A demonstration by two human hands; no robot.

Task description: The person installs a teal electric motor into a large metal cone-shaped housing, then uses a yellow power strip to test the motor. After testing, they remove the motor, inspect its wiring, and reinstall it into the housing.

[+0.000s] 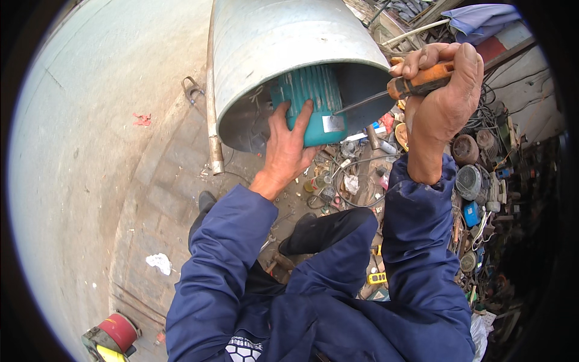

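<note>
A wide grey metal cylinder [295,36] lies with its open end facing me. Inside its mouth sits a teal ribbed electric motor [310,90] with a small silver label plate. My left hand [286,142] rests on the motor's near side, its fingers stretched apart over the casing. In my right hand [443,90] is a screwdriver with an orange and black handle [416,83], gripped in closed fingers. Its thin shaft [365,101] reaches left into the cylinder, and the tip is at the motor near the label. Whether the tip touches a screw I cannot tell.
A metal pipe [214,120] runs along the cylinder's left side. Below and right lie cables, a hammer [373,137], scraps and several old motors [467,149]. A yellow control box [377,278] is near my leg. A red and black machine [114,335] stands at lower left.
</note>
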